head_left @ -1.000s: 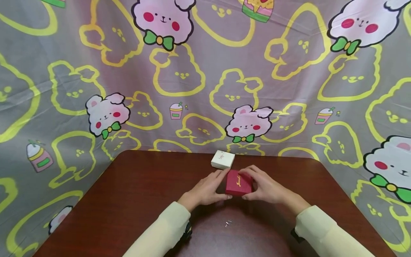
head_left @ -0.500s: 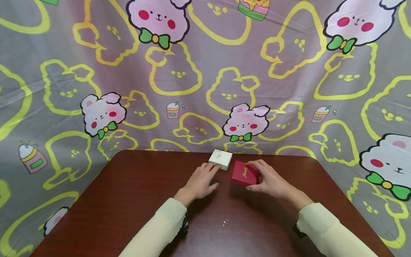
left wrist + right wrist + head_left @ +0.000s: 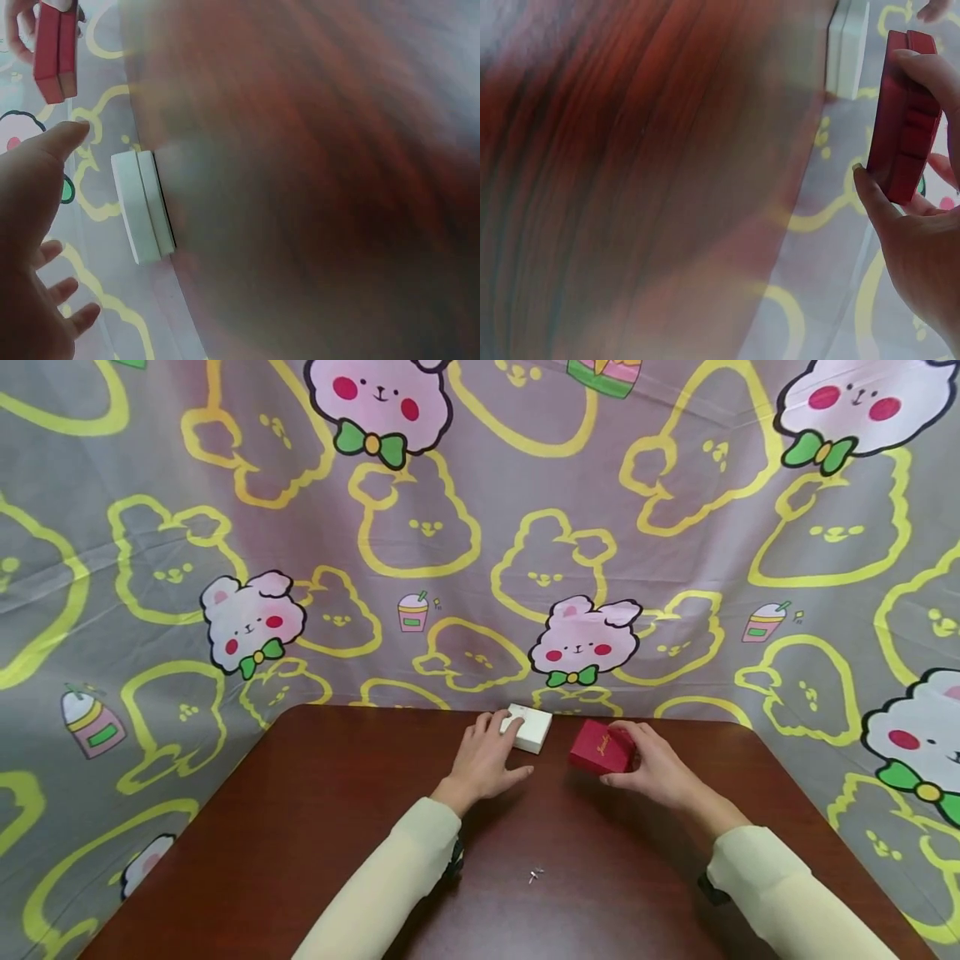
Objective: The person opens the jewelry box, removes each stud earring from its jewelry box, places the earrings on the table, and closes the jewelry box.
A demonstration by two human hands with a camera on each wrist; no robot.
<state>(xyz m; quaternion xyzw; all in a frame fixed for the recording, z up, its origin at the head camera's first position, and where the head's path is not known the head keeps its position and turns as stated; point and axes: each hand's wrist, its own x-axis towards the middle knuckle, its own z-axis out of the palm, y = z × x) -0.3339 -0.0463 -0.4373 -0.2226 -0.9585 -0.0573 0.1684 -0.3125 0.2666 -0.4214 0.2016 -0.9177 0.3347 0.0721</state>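
Note:
My right hand (image 3: 663, 767) grips a red jewelry box (image 3: 598, 748) with gold lettering on its lid, held above the table. In the right wrist view, the thumb and fingers are round the red box (image 3: 904, 120), whose lid is on. My left hand (image 3: 486, 758) is spread, with relaxed fingers in front of a white box (image 3: 534, 730) at the table's back edge. The left wrist view shows a gap between those fingers and the white box (image 3: 142, 206), which is also lidded. Two small silver pieces (image 3: 536, 876), too small to identify, lie on the table nearer me.
The dark brown wooden table (image 3: 337, 827) has a back edge close behind the white box. A grey cloth (image 3: 450, 543) printed with rabbits and yellow outlines hangs behind and at both sides.
Both hands were on the red box; the left has let go and moved toward the white box. My right hand has carried the red box rightward and farther back.

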